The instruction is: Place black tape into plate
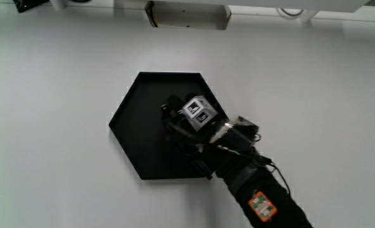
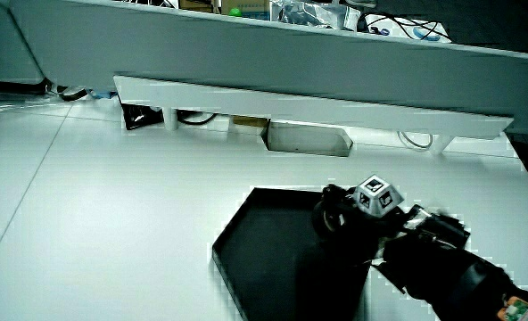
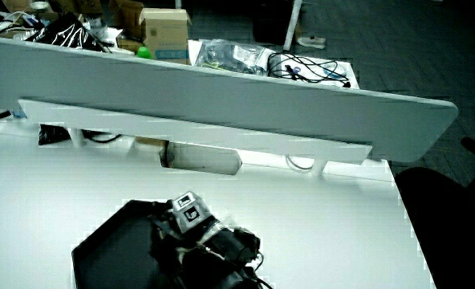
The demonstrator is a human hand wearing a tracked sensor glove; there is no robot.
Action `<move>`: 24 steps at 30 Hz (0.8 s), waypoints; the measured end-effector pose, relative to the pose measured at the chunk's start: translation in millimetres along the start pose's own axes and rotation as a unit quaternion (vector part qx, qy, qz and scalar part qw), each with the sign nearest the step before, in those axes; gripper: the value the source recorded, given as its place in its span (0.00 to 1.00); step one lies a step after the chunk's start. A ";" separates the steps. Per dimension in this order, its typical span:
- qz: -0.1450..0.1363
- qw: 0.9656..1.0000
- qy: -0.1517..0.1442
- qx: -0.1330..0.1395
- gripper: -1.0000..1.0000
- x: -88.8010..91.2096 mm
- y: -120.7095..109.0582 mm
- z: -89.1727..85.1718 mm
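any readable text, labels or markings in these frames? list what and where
No legible text anywhere.
Patterned cube on the back of the hand, over the black hexagonal plate: black-and-white marker squares, no letters.
Orange tag on the forearm: a printed mark, too small to read.
Cardboard box past the partition: no print readable.

Gloved hand (image 1: 186,126) and forearm (image 1: 263,196), seen from above and in both side views. The glove is black. A small cube (image 1: 197,112) with pale faces bearing dark square patterns sits on the back of the hand; it also shows in a side view (image 2: 377,196) and in a side view (image 3: 188,212). Thin black cables (image 1: 254,130) and pale fittings cluster at the wrist. The forearm sleeve is black and carries a small orange-and-white patch (image 1: 261,206).
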 end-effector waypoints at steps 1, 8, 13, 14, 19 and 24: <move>0.007 1.000 -0.002 -0.005 0.50 -3.7 2.5 1.4; 0.011 0.995 -0.020 -0.093 0.50 -17.3 25.9 -34.9; -0.004 0.993 -0.033 -0.117 0.50 -13.7 25.7 -51.3; -0.011 0.993 -0.039 -0.113 0.50 -12.9 24.1 -48.1; -0.011 0.989 -0.050 -0.135 0.50 -21.5 25.3 -50.0; -0.013 0.988 -0.031 -0.148 0.33 -19.3 22.2 -60.9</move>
